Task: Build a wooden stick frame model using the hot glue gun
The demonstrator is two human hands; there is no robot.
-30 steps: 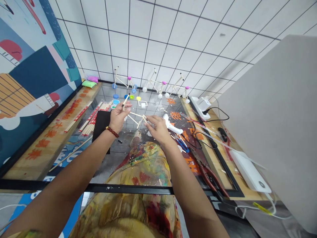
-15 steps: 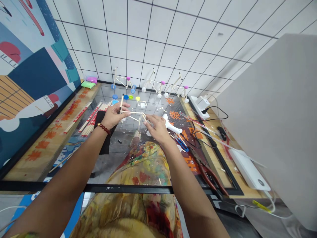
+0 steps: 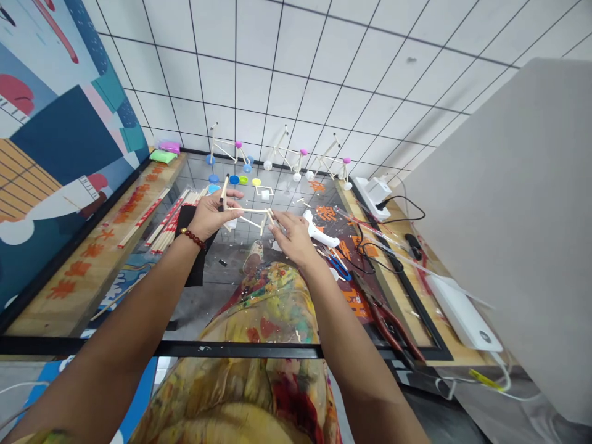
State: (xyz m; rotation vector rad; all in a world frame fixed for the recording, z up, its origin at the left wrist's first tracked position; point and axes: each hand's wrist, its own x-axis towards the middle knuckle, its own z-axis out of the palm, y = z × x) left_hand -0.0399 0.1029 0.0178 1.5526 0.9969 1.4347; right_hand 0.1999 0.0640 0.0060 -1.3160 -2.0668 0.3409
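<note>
My left hand (image 3: 213, 213) holds one end of a small frame of thin wooden sticks (image 3: 247, 216), with a dark-tipped upright stick (image 3: 225, 192) against its fingers. My right hand (image 3: 289, 237) pinches the frame's other end, its fingertips around the joined sticks. The frame hangs in the air between my hands, above the glass tabletop (image 3: 287, 197). A white hot-glue gun (image 3: 320, 235) lies just beyond my right hand, not touching it.
Several finished stick models with coloured round feet (image 3: 284, 154) stand along the far wall. Coloured caps (image 3: 234, 180), loose wooden sticks (image 3: 173, 216), a black pad (image 3: 194, 246), a paper cup (image 3: 253, 256), red-handled pliers (image 3: 386, 322), cables and a white power bank (image 3: 457, 311) surround my hands.
The stick frame has turned, its dark-tipped stick swinging from tilted to nearly upright. My left hand has moved slightly left, and my right hand has closed in on the frame's end.
</note>
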